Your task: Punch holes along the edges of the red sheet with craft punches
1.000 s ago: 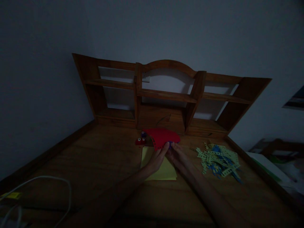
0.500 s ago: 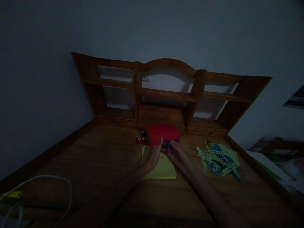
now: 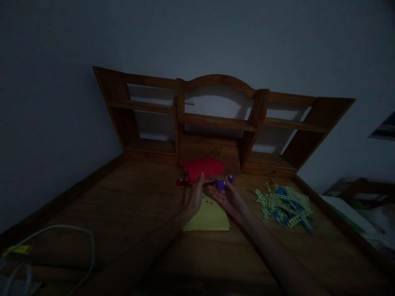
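The scene is very dark. My left hand (image 3: 195, 196) pinches the near edge of a red sheet (image 3: 202, 167) with a row of punched holes, held above the desk. My right hand (image 3: 227, 198) lies palm up beside it with a small purple hole punch (image 3: 220, 184) in its fingers. A second purple punch (image 3: 230, 178) stands just beyond. Under both hands lies a yellow sheet (image 3: 207, 217) dotted with small red punched circles. A red punch (image 3: 181, 181) sits left of the red sheet.
A pile of pale green and blue perforated paper strips (image 3: 285, 206) lies at the right. A wooden shelf unit (image 3: 216, 121) stands at the back of the wooden desk (image 3: 123, 205). A white cable (image 3: 61, 230) loops at the near left.
The red sheet has been pulled off the purple punch and moved back and left. My right hand has turned palm up with the punch. Red dots now lie on the yellow sheet.
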